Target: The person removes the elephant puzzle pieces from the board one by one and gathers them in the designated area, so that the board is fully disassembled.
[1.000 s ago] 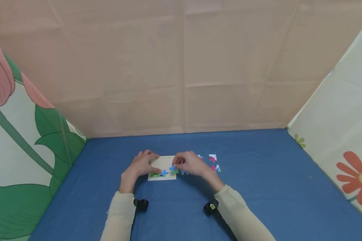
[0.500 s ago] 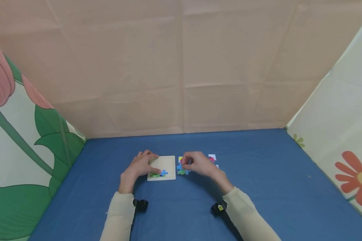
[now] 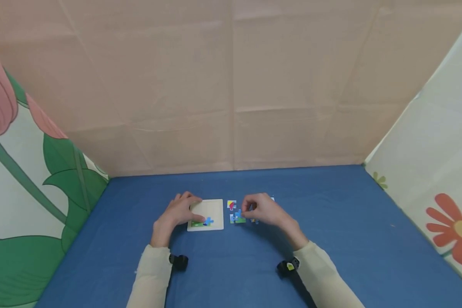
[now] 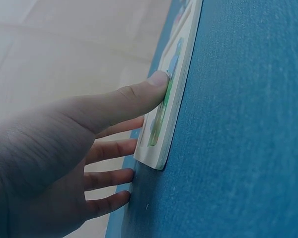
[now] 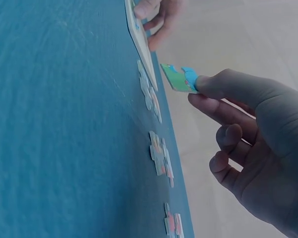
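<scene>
A pale wooden puzzle tray (image 3: 214, 208) lies on the blue cloth, with blue and green jigsaw pieces (image 3: 208, 221) in its lower left part. My left hand (image 3: 177, 210) rests over the tray's left side. Its thumb (image 4: 158, 79) presses near the pieces, while the other fingers are spread and fairly straight at the edge. Right of the tray, my right hand (image 3: 267, 210) pinches a blue and green jigsaw piece (image 5: 177, 79) between thumb and index finger. That piece is raised above the cloth, and the remaining fingers are curled without touching it.
A yellow and red jigsaw piece (image 3: 231, 204) lies right of the tray. Several loose pieces (image 5: 159, 156) are spread along the blue cloth (image 3: 331, 231), partly hidden in the head view by my right hand. A beige wall (image 3: 231, 85) stands behind.
My right hand has moved right, away from the tray, carrying the pinched jigsaw piece over the loose pieces. My left hand has stayed in place on the tray.
</scene>
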The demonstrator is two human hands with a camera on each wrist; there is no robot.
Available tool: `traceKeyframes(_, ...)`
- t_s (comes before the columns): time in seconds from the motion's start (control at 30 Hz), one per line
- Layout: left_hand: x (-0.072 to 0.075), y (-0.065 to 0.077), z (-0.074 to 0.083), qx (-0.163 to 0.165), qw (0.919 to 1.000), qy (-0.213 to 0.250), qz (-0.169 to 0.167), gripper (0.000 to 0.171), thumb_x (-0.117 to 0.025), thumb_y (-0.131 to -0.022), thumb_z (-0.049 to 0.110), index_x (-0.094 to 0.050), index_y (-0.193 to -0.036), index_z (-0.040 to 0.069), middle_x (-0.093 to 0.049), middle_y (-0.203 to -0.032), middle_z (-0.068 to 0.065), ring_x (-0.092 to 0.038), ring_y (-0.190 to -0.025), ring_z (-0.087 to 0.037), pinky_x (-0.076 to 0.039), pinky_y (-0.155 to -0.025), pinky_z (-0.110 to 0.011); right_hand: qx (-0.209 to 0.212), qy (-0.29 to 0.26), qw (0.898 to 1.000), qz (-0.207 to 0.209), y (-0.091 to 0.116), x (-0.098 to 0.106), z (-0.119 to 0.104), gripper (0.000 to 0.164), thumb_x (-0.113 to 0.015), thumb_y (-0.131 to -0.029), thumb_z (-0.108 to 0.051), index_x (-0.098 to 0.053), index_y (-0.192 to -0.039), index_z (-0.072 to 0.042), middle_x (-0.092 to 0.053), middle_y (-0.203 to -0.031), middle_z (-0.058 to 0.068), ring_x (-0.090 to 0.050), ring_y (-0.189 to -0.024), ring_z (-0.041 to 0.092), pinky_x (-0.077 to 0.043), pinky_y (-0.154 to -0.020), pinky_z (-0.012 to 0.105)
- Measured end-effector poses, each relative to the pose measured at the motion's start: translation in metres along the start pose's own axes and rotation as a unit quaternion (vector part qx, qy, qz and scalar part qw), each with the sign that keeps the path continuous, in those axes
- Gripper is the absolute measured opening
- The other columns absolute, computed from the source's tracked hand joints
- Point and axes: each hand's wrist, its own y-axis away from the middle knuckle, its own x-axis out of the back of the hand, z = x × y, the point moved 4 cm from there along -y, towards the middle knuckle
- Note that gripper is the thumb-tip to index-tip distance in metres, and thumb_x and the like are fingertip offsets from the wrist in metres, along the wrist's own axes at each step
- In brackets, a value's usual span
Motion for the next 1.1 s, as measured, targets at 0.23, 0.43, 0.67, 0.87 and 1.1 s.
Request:
traceKeyframes(0.23,0.001,0.001,0.001,0.003,1.0000,0.002,-0.005,0.075,-0.083,-0.075,0.051,-0.058,-0.140,0.022,-0.049,-0.141,-0.008,-0.040,-0.128,-0.031,-0.033,-0.110,-0.057,0.002,-0.001,1.000,0.006,0.002,0.007,0.005,0.014,-0.075,-0.086,-0.016,-0.065,-0.079,-0.023,-0.064,-0.079,-0.008,-0.057,-0.067,0.014,-0.046,-0.057,0.025)
traceKeyframes(0.43,0.003,0.003,0.002,0.002,1.0000,0.004,-0.004,0.075,-0.083,-0.075,0.050,-0.058,-0.140,0.021,-0.049,-0.141,-0.009,-0.040,-0.127,-0.032,-0.032,-0.110,-0.058,-0.011,-0.021,1.000,-0.013,0.005,0.011,0.015,0.007,-0.073,-0.090,-0.016,-0.068,-0.094,-0.019,-0.067,-0.085,-0.007,-0.058,-0.069,0.010,-0.049,-0.060,0.025)
traceKeyframes(0.67,0.001,0.001,-0.001,0.001,1.0000,0.001,-0.004,0.074,-0.082,-0.076,0.051,-0.058,-0.140,0.022,-0.049,-0.141,-0.008,-0.040,-0.127,-0.031,-0.033,-0.109,-0.058,-0.023,-0.033,0.999,-0.036,0.010,0.016,0.018,0.023,-0.069,-0.093,-0.017,-0.071,-0.116,-0.011,-0.070,-0.088,-0.004,-0.058,-0.066,0.013,-0.049,-0.055,0.028)
traceKeyframes(0.87,0.000,0.000,-0.001,-0.001,1.0000,0.001,-0.001,0.075,-0.082,-0.075,0.052,-0.058,-0.140,0.022,-0.049,-0.141,-0.008,-0.041,-0.126,-0.030,-0.033,-0.109,-0.057,-0.049,-0.025,0.998,-0.044,0.014,0.022,0.024,0.021,-0.069,-0.093,-0.020,-0.073,-0.113,-0.015,-0.069,-0.086,-0.006,-0.057,-0.063,0.015,-0.050,-0.055,0.029)
traceKeyframes(1.1,0.000,0.000,-0.003,-0.001,1.0000,0.000,-0.002,0.075,-0.082,-0.075,0.053,-0.058,-0.140,0.022,-0.050,-0.140,-0.008,-0.041,-0.125,-0.030,-0.034,-0.108,-0.056,-0.052,-0.025,0.997,-0.060,0.019,0.031,0.032,0.018,-0.069,-0.093,-0.018,-0.073,-0.111,-0.015,-0.067,-0.085,-0.005,-0.058,-0.065,0.021,-0.049,-0.056,0.028)
